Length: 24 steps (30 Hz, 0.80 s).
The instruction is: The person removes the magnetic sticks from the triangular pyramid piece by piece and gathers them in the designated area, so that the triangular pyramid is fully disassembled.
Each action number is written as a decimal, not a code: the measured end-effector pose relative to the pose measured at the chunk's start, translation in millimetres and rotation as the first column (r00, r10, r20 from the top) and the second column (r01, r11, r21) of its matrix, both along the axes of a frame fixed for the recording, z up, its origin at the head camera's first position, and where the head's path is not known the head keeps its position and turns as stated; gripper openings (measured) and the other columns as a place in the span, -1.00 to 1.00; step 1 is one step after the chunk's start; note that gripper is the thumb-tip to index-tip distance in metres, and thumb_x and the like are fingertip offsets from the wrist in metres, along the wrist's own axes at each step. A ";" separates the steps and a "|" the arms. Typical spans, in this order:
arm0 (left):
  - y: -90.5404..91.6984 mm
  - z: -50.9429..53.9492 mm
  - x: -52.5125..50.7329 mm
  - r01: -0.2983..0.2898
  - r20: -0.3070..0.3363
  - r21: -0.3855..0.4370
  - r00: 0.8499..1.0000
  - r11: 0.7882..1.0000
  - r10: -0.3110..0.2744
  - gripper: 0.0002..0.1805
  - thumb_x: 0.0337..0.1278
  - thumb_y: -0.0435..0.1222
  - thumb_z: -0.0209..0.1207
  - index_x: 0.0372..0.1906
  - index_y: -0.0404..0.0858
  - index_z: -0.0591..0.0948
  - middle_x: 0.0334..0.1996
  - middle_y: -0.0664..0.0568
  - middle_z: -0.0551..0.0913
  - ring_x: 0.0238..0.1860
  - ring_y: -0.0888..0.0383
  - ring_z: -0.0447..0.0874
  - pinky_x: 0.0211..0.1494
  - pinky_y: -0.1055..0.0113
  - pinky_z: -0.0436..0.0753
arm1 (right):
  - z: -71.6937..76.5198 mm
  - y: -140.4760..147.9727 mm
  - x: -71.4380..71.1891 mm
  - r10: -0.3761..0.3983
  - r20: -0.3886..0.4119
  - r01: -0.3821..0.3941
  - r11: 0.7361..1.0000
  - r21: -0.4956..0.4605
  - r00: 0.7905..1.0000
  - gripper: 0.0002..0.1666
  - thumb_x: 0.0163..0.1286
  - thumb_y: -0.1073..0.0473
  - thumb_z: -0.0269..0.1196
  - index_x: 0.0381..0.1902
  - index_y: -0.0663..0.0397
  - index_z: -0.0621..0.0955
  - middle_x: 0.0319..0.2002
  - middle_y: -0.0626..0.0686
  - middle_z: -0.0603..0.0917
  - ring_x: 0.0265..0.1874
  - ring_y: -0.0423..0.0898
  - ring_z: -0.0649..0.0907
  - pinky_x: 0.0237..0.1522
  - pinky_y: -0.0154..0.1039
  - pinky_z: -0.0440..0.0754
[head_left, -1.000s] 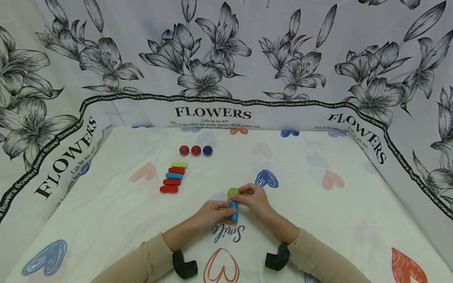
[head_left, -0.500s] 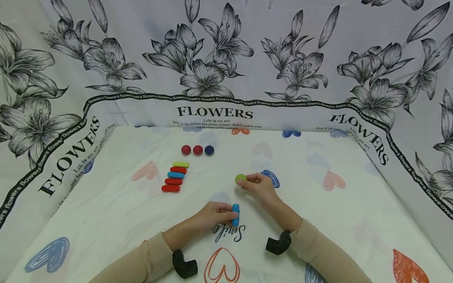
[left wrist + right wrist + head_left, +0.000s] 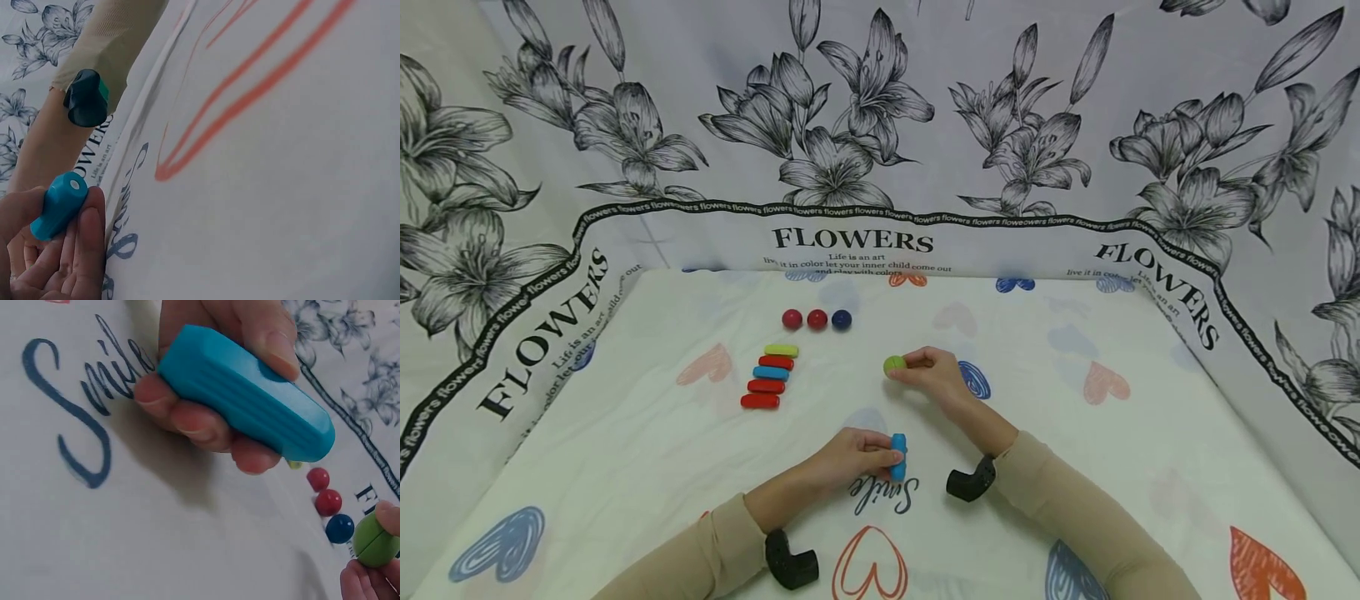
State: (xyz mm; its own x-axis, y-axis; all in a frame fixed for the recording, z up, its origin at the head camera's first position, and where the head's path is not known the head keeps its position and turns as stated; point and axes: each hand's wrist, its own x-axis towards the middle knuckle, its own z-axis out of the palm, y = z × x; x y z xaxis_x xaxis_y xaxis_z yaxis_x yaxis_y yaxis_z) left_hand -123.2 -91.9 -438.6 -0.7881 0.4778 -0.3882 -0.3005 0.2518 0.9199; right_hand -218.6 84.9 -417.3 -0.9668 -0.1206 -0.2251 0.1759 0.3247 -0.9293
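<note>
Thumb and fingers of my left hand [image 3: 852,454] grip a short blue rod [image 3: 898,457] above the printed word Smile. The rod stands roughly upright in the head view, and its end with a pale round spot shows in the left wrist view. Farther forward, my right hand [image 3: 936,377] pinches a small green ball [image 3: 894,367] between thumb and fingertips. A seam line crosses the ball in the right wrist view. Ball and rod are apart, and both hands are over the cloth.
Beyond the hands, two red balls [image 3: 817,319] and a dark blue ball [image 3: 842,320] form a row. Nearer, several rods lie stacked in a slanting column: yellow-green [image 3: 782,351], blue [image 3: 771,373] and red [image 3: 760,402]. A white heart-print cloth [image 3: 1030,467] covers the table.
The green ball was at the top end of the blue rod. My right hand has carried it away, forward toward the row of balls. My left hand keeps its hold on the rod, nearly still.
</note>
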 end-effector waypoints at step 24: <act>0.5 6.4 1.5 -0.007 0.019 0.013 1.000 1.000 0.007 -0.56 0.29 -0.17 0.17 0.09 -0.42 0.58 -0.21 -0.10 0.79 -0.28 0.29 0.77 0.05 0.35 0.70 | 4.4 -28.5 -56.2 -0.047 -0.061 0.047 0.999 -0.003 0.997 -0.55 0.07 0.16 0.48 -0.06 0.16 0.66 -0.03 0.18 0.73 -0.06 -0.04 0.69 0.01 -0.31 0.61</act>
State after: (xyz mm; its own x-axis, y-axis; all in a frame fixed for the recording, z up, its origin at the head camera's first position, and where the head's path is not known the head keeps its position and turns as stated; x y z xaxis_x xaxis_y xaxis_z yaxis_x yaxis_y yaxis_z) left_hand -121.7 -91.4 -432.3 -0.7842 0.4772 -0.3965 -0.3195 0.2372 0.9174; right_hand -274.8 56.4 -412.8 -0.9835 -0.0745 -0.1650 0.1336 0.3163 -0.9392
